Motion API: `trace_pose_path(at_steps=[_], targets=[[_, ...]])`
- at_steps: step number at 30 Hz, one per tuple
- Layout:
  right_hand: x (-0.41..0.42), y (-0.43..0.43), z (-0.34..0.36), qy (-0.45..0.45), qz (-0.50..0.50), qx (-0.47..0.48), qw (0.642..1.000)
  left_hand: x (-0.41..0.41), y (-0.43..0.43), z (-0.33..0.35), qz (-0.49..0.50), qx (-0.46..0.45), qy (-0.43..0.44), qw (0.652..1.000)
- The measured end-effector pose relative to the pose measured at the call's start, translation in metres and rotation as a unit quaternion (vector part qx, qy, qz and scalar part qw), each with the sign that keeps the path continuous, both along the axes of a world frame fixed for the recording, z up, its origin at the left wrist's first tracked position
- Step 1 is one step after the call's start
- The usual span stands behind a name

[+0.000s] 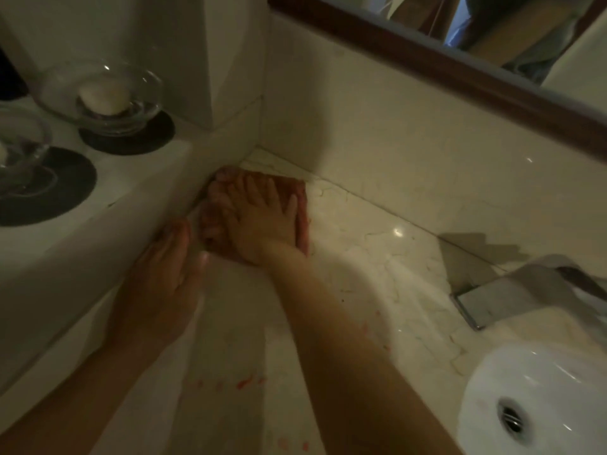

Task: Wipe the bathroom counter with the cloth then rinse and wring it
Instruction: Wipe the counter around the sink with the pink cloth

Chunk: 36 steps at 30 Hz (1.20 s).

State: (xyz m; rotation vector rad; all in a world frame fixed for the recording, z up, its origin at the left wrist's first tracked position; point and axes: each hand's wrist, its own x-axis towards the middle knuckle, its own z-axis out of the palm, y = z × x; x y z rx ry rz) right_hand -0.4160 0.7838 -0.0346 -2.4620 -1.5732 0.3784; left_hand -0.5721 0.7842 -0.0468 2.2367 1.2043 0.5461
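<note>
Head view, glass bowl (101, 100) holding soap (104, 96) (white), cloth (295, 205) under right hand (259, 224)

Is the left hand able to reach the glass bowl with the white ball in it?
Probably yes. The left hand rests flat against the raised white ledge, and the clear glass bowl sits on top of that ledge just beyond it, with nothing between.

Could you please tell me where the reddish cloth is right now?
In the head view, the reddish cloth lies flat under the right hand in the pale marble counter's back-left corner.
</note>
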Motion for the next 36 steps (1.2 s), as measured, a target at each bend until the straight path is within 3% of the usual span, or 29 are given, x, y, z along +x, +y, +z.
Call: trace_pose_path(at_steps=[5, 9, 14, 22, 26, 31, 36], targets=[[0.074, -0.056, -0.002, -0.061, -0.079, 0.006, 0.995, -0.001, -0.001, 0.0, -0.001, -0.003, 0.024, 1.0], [0.123, -0.13, -0.004, -0.094, -0.127, -0.042, 0.986, -0.003, 0.005, -0.007, -0.038, 0.054, 0.065, 0.996], [0.096, -0.155, -0.001, -0.049, -0.219, -0.046, 0.973, 0.001, 0.005, -0.005, -0.039, 0.062, 0.089, 0.993], [-0.02, -0.107, -0.003, -0.054, -0.119, -0.051, 0.99, -0.001, 0.005, -0.013, -0.059, 0.115, 0.161, 0.978], [-0.001, -0.125, 0.002, -0.068, -0.041, -0.044, 0.996, 0.0, 0.007, -0.015, -0.072, 0.139, 0.186, 0.97], [0.068, -0.204, 0.005, -0.073, -0.167, -0.05, 0.982, 0.003, 0.004, -0.009, -0.051, 0.12, 0.191, 0.973], [0.042, -0.18, 0.002, -0.047, -0.203, -0.069, 0.976, 0.006, 0.002, -0.008, -0.053, 0.112, 0.191, 0.974]])
